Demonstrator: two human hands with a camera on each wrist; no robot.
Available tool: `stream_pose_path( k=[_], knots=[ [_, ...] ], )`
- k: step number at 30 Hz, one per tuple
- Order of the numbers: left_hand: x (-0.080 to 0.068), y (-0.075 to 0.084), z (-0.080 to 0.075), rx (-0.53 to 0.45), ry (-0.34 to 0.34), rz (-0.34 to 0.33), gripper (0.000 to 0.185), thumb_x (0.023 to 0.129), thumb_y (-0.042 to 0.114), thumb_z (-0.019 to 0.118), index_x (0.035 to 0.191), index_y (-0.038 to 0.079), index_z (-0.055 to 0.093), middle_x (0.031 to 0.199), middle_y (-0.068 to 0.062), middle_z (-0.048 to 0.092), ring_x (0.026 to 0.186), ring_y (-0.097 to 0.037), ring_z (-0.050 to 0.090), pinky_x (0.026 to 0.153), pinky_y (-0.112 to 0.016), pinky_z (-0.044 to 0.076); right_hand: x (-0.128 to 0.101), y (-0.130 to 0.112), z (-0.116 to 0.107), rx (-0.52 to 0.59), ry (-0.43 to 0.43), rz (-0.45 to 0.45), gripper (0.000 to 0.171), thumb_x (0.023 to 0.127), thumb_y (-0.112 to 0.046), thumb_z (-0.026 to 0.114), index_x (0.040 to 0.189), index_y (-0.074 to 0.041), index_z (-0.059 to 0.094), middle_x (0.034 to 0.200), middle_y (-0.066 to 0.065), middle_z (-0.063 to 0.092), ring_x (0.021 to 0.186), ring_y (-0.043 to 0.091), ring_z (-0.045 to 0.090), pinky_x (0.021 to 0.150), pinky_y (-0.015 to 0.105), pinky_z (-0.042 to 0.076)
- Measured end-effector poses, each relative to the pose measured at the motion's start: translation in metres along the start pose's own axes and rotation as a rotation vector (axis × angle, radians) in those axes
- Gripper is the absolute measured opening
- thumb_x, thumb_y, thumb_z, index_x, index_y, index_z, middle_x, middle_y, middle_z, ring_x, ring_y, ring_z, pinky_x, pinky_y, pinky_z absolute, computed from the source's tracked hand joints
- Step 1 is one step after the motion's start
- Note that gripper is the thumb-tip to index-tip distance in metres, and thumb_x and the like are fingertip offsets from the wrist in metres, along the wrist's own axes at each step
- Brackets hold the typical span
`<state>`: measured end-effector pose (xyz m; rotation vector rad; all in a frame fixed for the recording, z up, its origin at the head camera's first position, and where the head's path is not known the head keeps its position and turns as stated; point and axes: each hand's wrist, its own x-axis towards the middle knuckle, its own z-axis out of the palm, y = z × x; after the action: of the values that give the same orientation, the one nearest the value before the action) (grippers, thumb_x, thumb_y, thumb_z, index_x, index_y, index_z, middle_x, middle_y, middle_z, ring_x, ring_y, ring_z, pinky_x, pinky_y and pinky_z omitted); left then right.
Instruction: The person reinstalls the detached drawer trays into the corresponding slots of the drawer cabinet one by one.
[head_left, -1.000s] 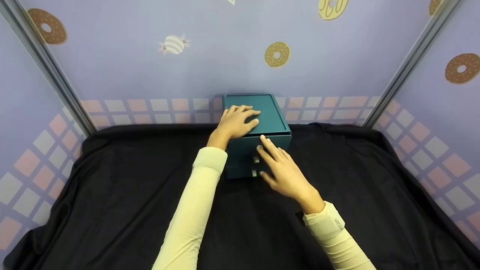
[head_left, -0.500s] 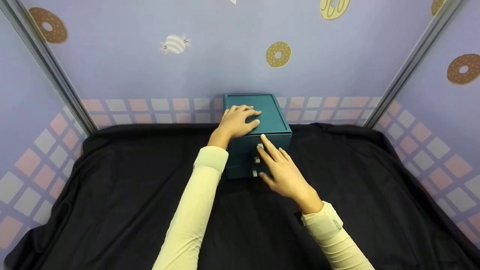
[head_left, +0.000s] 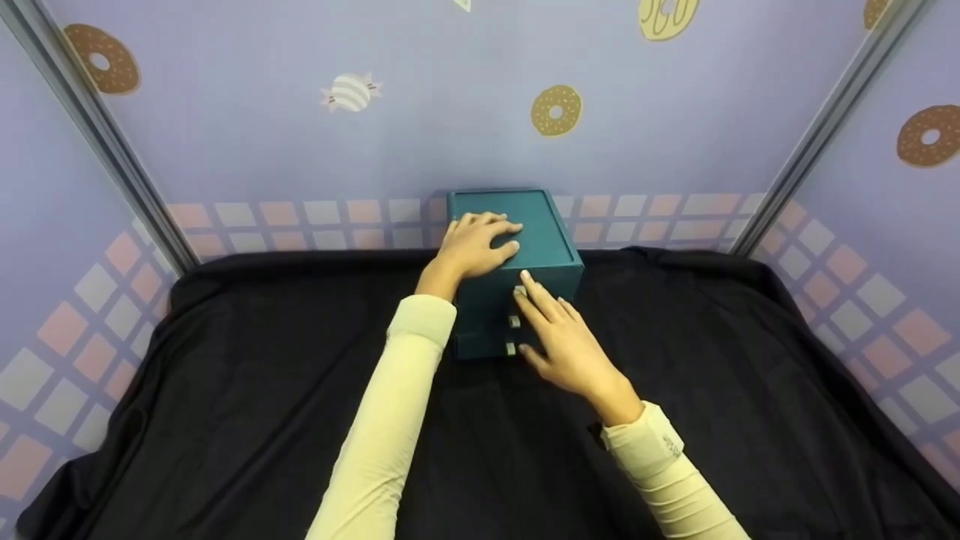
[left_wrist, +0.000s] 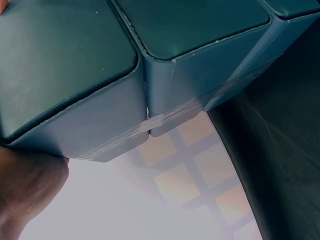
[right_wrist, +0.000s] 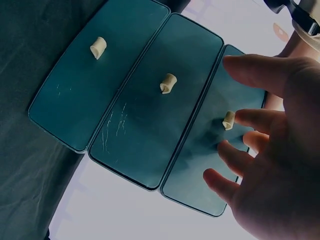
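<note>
A teal three-drawer cabinet (head_left: 536, 232) stands against the back wall, its front facing me. Each drawer front carries a small cream knob; the middle knob (right_wrist: 168, 83) and the lowest knob (right_wrist: 98, 47) show plainly in the right wrist view. My left hand (head_left: 472, 246) rests on the cabinet's top, fingers spread toward the back. With fingers extended, my right hand (head_left: 566, 341) is at the top drawer front (right_wrist: 200, 165), fingertips right by its upper knob (right_wrist: 228, 120). All drawer fronts sit flush. In the left wrist view the cabinet's side (left_wrist: 110, 120) shows, with clear tape across it.
Black cloth (head_left: 300, 420) covers the table, rumpled along its edges. Behind it rises a lilac wall (head_left: 450, 135) printed with doughnuts and pink and white tiles. Grey metal posts (head_left: 817, 135) stand in the corners.
The top drawer has slid inward, and the dark gap beneath the cabinet's top edge has closed. My right fingers moved slightly with it; my left hand stayed in place.
</note>
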<state>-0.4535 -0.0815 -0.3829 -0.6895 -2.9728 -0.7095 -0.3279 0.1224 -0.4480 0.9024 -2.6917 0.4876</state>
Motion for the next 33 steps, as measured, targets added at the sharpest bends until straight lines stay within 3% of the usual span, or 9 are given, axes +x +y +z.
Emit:
stream_pose_path(
  k=[13,26,33],
  knots=[
    [0.0016,0.0027,-0.0009,0.014,0.006,0.015,0.049,0.112,0.049,0.049,0.158,0.034,0.053,0.170,0.004,0.038,0.158,-0.027,0.027,0.134,-0.052,0.009,0.0001,0.0049,-0.0005,-0.011,-0.034,0.039,0.086,0.098,-0.021,0.078,0.169,-0.011,0.030,0.179,0.003,0.009,0.162,0.030,0.024,0.127,0.068,0.019],
    [0.0052,0.0004,-0.0011,0.013,0.054,0.035,0.048,0.110,0.050,0.050,0.155,0.033,0.056,0.168,0.003,0.041,0.157,-0.028,0.030,0.133,-0.054,0.011,0.0059,-0.0021,-0.0064,-0.052,-0.099,0.110,0.097,0.094,-0.027,0.082,0.171,-0.013,0.024,0.180,0.001,0.005,0.164,0.027,0.016,0.129,0.067,0.006],
    [0.0000,-0.0016,0.0015,-0.002,0.047,0.027,0.047,0.110,0.049,0.053,0.154,0.031,0.058,0.167,0.003,0.043,0.156,-0.029,0.031,0.133,-0.053,0.012,0.0029,-0.0033,0.0009,-0.040,-0.109,0.116,0.093,0.098,-0.027,0.078,0.171,-0.014,0.023,0.179,0.001,0.006,0.164,0.027,0.015,0.129,0.068,0.003]
  ],
)
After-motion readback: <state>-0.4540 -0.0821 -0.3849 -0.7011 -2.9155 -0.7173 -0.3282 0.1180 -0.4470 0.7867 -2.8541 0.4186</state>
